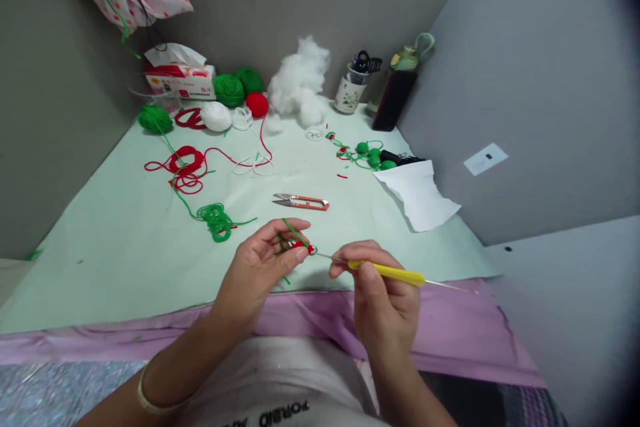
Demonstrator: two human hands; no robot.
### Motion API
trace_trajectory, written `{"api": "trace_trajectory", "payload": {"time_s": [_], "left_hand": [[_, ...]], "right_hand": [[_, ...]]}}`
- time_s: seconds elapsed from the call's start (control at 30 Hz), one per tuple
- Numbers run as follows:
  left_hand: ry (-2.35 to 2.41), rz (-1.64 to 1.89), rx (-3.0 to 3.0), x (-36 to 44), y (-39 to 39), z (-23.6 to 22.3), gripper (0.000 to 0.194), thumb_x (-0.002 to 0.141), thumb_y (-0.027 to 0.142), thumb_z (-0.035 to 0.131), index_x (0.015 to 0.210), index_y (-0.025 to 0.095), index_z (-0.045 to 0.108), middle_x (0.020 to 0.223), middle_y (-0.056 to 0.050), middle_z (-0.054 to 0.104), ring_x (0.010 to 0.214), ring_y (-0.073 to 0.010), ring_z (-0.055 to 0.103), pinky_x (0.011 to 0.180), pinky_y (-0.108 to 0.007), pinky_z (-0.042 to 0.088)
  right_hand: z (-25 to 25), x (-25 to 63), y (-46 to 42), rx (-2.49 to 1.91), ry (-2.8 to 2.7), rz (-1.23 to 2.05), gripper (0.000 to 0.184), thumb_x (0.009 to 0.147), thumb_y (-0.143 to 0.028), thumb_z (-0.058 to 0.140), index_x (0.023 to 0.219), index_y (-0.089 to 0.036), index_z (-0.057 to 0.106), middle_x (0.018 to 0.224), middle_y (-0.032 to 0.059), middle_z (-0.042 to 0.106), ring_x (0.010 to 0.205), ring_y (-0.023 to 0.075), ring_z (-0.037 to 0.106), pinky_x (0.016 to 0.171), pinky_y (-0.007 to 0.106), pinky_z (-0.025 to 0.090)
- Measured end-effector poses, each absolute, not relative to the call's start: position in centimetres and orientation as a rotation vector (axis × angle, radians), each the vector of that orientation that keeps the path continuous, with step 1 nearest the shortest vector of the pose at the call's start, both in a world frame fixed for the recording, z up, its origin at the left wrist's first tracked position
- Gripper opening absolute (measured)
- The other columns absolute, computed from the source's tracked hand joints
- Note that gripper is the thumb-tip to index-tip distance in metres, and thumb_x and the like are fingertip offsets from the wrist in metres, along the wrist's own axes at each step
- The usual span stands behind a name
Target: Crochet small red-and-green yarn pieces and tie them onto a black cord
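Observation:
My left hand [263, 257] pinches a small crochet piece [300, 247] of red, white and green yarn between thumb and fingers. Green strands stick out above and below it. In my right hand [383, 287] is a crochet hook [390, 272] with a yellow handle, held like a pen. Its thin metal shaft points left and its tip meets the crochet piece; whether it passes through a stitch I cannot tell. Another metal end reaches out to the right. Just beyond my hands lie orange-handled thread snips [303, 202].
Loose green yarn [216, 220] and red yarn [186, 161] lie at left. Behind are yarn balls [229, 90], a tissue box [183, 80], white stuffing [300, 80], a cup [349, 93] and a dark phone-like slab [395, 100]. White paper [420, 197] and small crocheted pieces [374, 158] lie right.

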State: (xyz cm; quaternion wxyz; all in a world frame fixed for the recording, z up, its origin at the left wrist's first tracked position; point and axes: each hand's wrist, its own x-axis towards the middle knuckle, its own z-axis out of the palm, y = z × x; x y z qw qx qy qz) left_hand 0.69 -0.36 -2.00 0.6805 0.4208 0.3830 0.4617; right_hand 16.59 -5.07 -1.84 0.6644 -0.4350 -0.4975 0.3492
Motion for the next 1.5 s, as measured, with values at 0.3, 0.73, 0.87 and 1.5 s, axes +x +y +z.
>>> {"api": "trace_trajectory", "payload": {"time_s": [0.3,0.73,0.87,1.5], "left_hand": [[0.863,1.048,0.979,0.85,-0.41,-1.57,0.026,0.081,0.026,0.078,0.106,0.026,0.073,0.084,0.001,0.065,0.079,-0.0119,0.061,0.073,-0.021,0.049],[0.872,1.075,1.039,0.79,-0.33,-1.50,0.025,0.081,0.025,0.078,0.106,0.026,0.073,0.088,0.001,0.067,0.080,-0.0117,0.061,0.070,-0.020,0.049],[0.854,1.077,1.052,0.81,-0.25,-1.55,0.024,0.082,0.024,0.078,0.105,0.026,0.073,0.088,0.001,0.068,0.080,-0.0102,0.061,0.070,-0.018,0.049],[0.856,1.088,1.090,0.82,-0.20,-1.79,0.018,0.083,0.024,0.076,0.100,0.027,0.073,0.089,0.002,0.067,0.080,-0.0088,0.059,0.068,-0.016,0.047]], "right_hand": [[-1.34,16.25,-5.40,-1.000,-1.244,0.653,0.025,0.097,-0.015,0.050,0.102,-0.025,0.073,0.092,0.0038,0.067,0.076,0.0155,0.065,0.069,0.033,0.053],[-1.31,16.33,-5.37,-1.001,-1.254,0.614,0.025,0.097,-0.013,0.051,0.103,-0.024,0.073,0.092,0.0037,0.067,0.079,0.0166,0.065,0.071,0.035,0.051],[-1.42,16.36,-5.29,-0.982,-1.264,0.601,0.025,0.097,-0.013,0.051,0.104,-0.023,0.073,0.092,0.0037,0.067,0.079,0.0163,0.065,0.070,0.035,0.051],[-1.50,16.52,-5.34,-0.987,-1.307,0.564,0.024,0.096,-0.010,0.051,0.103,-0.020,0.072,0.092,0.0044,0.067,0.081,0.0164,0.065,0.071,0.035,0.052]]}}
